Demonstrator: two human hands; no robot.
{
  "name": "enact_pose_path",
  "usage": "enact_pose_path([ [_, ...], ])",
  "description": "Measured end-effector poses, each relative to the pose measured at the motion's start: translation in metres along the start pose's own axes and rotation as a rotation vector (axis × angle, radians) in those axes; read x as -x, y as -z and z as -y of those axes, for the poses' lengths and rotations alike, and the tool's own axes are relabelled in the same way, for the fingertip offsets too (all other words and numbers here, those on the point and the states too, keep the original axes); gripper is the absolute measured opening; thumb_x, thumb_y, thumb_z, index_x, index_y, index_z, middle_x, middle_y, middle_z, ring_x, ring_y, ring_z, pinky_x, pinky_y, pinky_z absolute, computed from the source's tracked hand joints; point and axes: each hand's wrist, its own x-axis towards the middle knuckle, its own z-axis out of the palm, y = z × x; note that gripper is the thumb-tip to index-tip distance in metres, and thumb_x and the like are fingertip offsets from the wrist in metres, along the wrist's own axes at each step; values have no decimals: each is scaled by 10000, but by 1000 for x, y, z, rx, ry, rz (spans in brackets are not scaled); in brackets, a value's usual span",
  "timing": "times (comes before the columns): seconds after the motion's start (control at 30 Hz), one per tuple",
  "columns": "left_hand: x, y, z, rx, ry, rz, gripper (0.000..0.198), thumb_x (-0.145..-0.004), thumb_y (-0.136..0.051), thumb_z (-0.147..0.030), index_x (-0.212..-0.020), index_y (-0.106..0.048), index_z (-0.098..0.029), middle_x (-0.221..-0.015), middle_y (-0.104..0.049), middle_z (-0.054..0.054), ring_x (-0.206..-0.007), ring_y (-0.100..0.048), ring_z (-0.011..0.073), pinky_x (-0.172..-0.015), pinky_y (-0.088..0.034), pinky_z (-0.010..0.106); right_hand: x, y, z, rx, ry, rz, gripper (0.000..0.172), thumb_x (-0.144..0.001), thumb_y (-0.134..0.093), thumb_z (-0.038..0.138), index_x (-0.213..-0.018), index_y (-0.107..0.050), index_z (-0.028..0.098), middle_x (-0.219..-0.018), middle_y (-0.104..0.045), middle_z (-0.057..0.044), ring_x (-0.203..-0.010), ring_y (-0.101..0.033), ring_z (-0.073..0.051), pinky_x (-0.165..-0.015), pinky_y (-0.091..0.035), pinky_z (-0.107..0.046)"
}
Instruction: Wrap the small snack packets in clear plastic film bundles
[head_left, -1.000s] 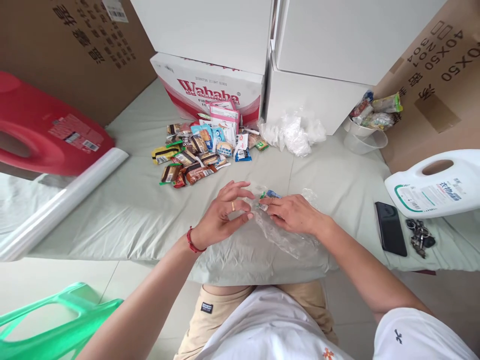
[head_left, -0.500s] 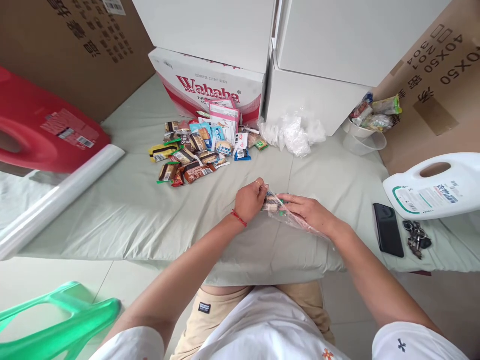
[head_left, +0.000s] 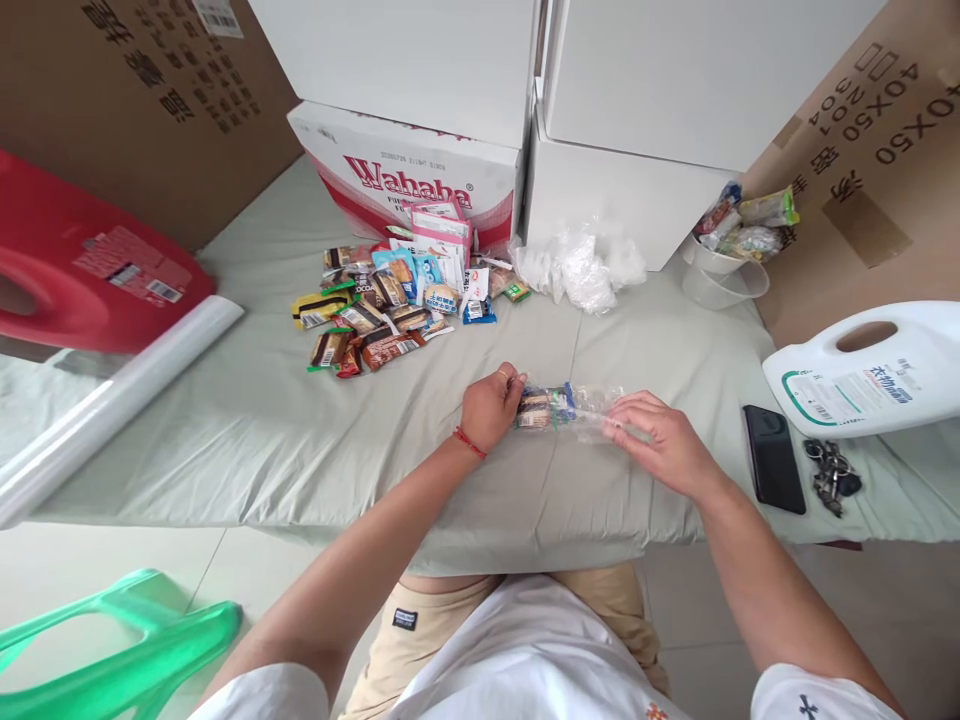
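A clear plastic bag point(head_left: 592, 405) with small wrapped snacks point(head_left: 544, 407) inside lies on the cloth-covered table between my hands. My left hand point(head_left: 493, 405) is closed on the bag's left end, beside the snacks. At the other end, my right hand point(head_left: 656, 435) pinches the loose plastic between thumb and fingers. Behind them is a pile of packaged snacks point(head_left: 386, 300) in front of the Wahaha box point(head_left: 412, 175). Crumpled clear bags point(head_left: 585, 265) lie to the right of that pile.
A plastic roll point(head_left: 127, 400) and a red jug point(head_left: 90, 260) are at the left. At the right are plastic cups with packets point(head_left: 724, 275), a white detergent bottle point(head_left: 862, 375), a black phone point(head_left: 775, 458) and keys point(head_left: 832, 475). A green stool point(head_left: 127, 640) stands on the floor.
My right hand has moved right, away from the snacks, and now pinches the bag's right end. The bag is stretched out and more of the snacks show. My left hand has shifted slightly left.
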Motion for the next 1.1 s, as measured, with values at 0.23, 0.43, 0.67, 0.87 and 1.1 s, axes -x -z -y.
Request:
enact_pose_path([
  [0.23, 1, -1, -4, -147, 42, 10, 268, -1043, -437, -370, -934, -628, -217, -814, -717, 66, -755, -651, 232, -679, -349, 308, -35, -22, -46, 168, -471, -90, 411, -970, -566, 518, -686, -569, 221, -597, -549, 23, -582, -480, -151, -576, -329, -291],
  [0.43, 2, -2, -5, -188, 69, -24, 276, -1046, -425, -338, -1024, -666, -204, -1010, -726, 94, -877, -669, 244, -720, -409, 330, -37, -34, -56, 533, -279, -349, 161, -941, -567, 297, -966, -708, 224, -934, -700, -97, -1015, -570, -299, -767, -467, -382],
  [0.67, 2, -4, -5, -273, -1, -191, 283, -996, -527, -341, -1070, -730, -158, -1344, -623, 183, -1352, -469, 401, -1066, -384, 537, -42, -71, 10, 322, 258, -370, 203, -1010, -568, 273, -1153, -711, 251, -1096, -676, -96, -1199, -542, -282, -1063, -496, -473],
  [0.87, 2, -3, -4, -194, -93, -54, 335, -1046, -397, -303, -939, -679, -157, -1094, -688, 167, -1105, -612, 324, -966, -432, 460, -44, -102, -2, 194, 144, -332, 264, -1017, -585, 338, -1236, -700, 244, -1214, -658, -118, -1213, -544, -284, -1074, -505, -493],
  [1.1, 14, 3, -13, 446, 126, 22, 303, -992, -506, -462, -809, -524, -221, -627, -499, -28, -592, -480, 153, -614, -343, 275, -29, -96, -15, 43, 18, -338, 306, -995, -625, 407, -1269, -696, 293, -1312, -642, -98, -1262, -571, -264, -1095, -499, -469],
])
